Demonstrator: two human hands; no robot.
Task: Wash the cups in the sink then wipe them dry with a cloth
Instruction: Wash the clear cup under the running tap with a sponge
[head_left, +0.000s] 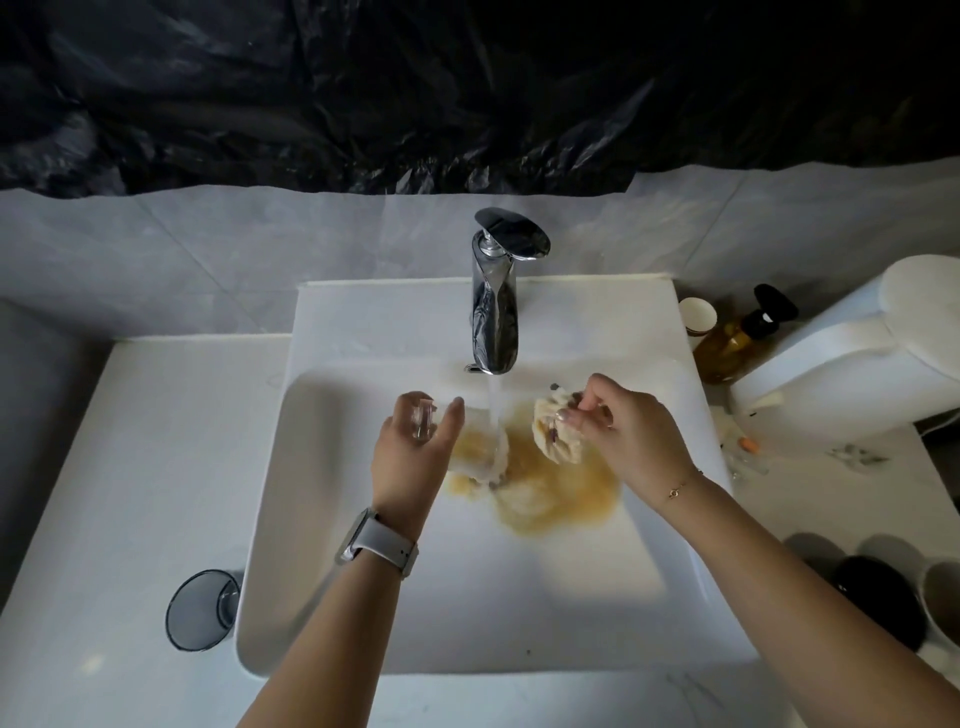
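Over the white sink (332, 519), my left hand (415, 447) grips a small clear glass cup (423, 422) just left of the running water. My right hand (623, 431) pinches a crumpled cream cloth (553, 428) on the right of the stream. Brownish water (561, 499) spreads over the basin floor below both hands. Water pours from the chrome tap (496, 306). A grey tinted glass (202, 610) stands on the counter to the left of the sink.
A paper cup (697, 314) and an amber pump bottle (737, 338) stand at the back right, beside a white toilet tank (857, 358). Dark and white cups (883, 603) sit on the right counter. Small litter (748, 444) lies there too.
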